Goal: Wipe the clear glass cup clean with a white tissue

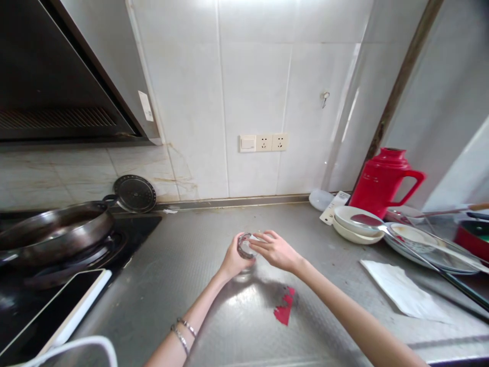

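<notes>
My left hand (234, 257) is closed around a small clear glass (244, 245), whose round rim faces up toward me. My right hand (275, 250) reaches over from the right, its fingers bent together at the glass's rim. A bit of something white shows by those fingertips, too small to name. Below the hands, a torn scrap of red paper (283, 307) lies on the steel counter (183, 285).
To the left, a steel pan (72, 229) stands on the black stove, near a phone (57, 311) with a white cable. At right are stacked white bowls (357, 224), a red thermos (382, 183), a long-handled ladle (416, 250), a plate and a white tissue (401, 288).
</notes>
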Motion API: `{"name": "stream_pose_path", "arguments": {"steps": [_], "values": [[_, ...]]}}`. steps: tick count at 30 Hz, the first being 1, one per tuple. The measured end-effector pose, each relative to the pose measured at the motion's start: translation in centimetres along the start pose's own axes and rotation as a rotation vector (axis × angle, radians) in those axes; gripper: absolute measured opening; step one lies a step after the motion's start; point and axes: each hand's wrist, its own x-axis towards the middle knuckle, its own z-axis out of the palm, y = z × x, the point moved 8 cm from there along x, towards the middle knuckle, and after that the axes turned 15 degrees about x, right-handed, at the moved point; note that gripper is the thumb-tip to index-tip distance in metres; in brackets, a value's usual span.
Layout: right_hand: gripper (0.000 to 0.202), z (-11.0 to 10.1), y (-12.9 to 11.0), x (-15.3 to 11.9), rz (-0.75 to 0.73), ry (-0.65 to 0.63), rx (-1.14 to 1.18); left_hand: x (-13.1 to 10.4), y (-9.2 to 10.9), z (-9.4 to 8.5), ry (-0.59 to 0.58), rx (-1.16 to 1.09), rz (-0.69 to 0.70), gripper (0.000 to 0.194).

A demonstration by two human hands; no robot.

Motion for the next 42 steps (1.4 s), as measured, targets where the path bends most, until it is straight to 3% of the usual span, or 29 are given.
{"name": "stream_pose_path", "arguments": {"steps": [5,12,20,27,36,40,42], "values": [[0.05,0.3,0.0,0.1,0.036,-0.12,0.076,-0.3,0.2,-0.7,0.027,0.041,-0.012,0.08],[0.073,0.9,-0.3,0.5,0.029,-0.227,0.123,-0.9,0.3,-0.4,-0.026,0.048,-0.04,0.081],[0.068,0.6,-0.2,0.3,-0.104,-0.317,0.055,-1.4,0.1,0.2,-0.058,0.031,-0.066,0.084],[0.055,0.4,-0.2,0.9,-0.175,-0.268,-0.066,-1.3,0.8,-0.4,-0.039,0.105,-0.008,0.081],[0.045,0.5,-1.7,1.2,0.155,-0.296,-0.018,-1.1,1.3,-1.4,0.085,0.204,0.099,0.077],[0.042,0.9,-1.9,0.9,0.412,-0.256,0.223,-1.3,1.7,-1.7,0.141,0.214,0.14,0.075],[0.04,1.0,-2.1,0.8,0.507,-0.167,0.386,-1.4,1.8,-1.8,0.168,0.193,0.14,0.075]]}}
